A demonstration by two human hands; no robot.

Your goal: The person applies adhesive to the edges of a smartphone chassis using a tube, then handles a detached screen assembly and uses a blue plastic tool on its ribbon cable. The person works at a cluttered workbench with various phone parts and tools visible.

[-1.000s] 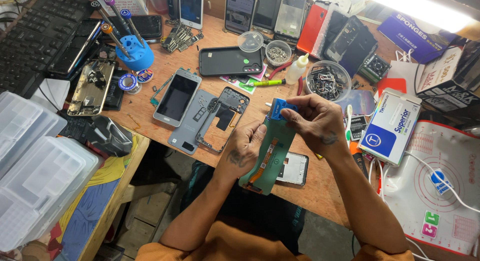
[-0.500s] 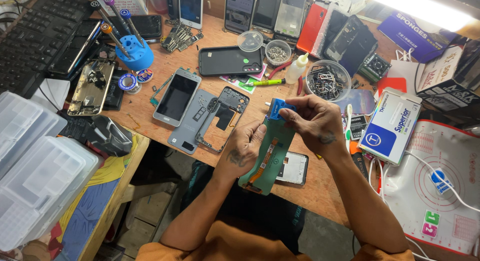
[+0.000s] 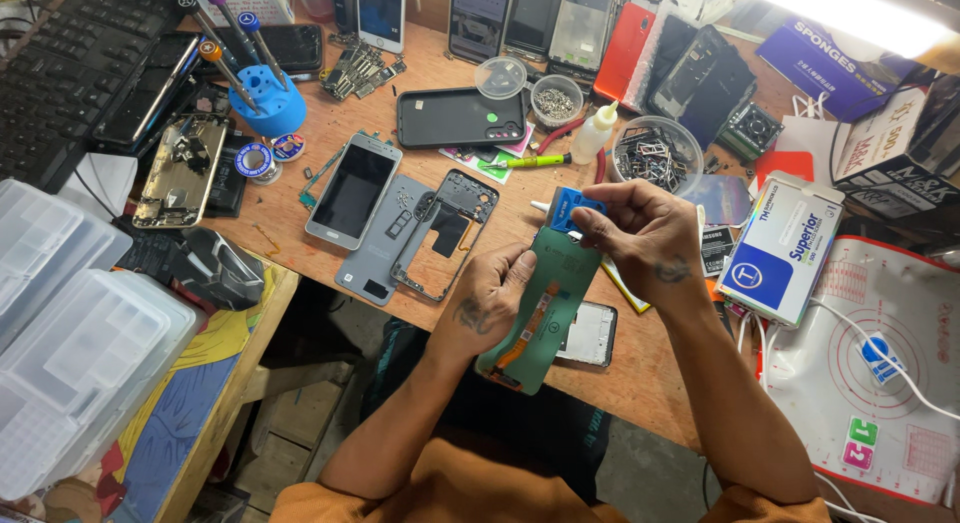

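Observation:
My left hand [image 3: 492, 301] grips the left side of a green phone screen panel [image 3: 545, 305], held back side up with an orange flex cable showing, tilted over the desk's front edge. My right hand [image 3: 640, 233] pinches a small blue tab [image 3: 566, 209] at the panel's top end. A white nozzle tip pokes out beside the tab. Under the panel lies a dark phone frame [image 3: 590, 335]. Left of my hands rest a bare mid-frame [image 3: 445, 233], a grey back cover [image 3: 380, 245] and a silver phone [image 3: 353, 189].
The wooden desk [image 3: 330, 123] is crowded: blue screwdriver stand [image 3: 264, 99], black phone case [image 3: 460, 117], glue bottle [image 3: 596, 135], bowl of small parts [image 3: 656, 155], white-and-blue box [image 3: 782, 249], keyboard [image 3: 60, 63], and clear plastic boxes [image 3: 70, 333] at left. A white mat [image 3: 880, 373] lies right.
Almost nothing differs. Both hands stay on the green panel, with the right fingers shifting slightly at the blue tab.

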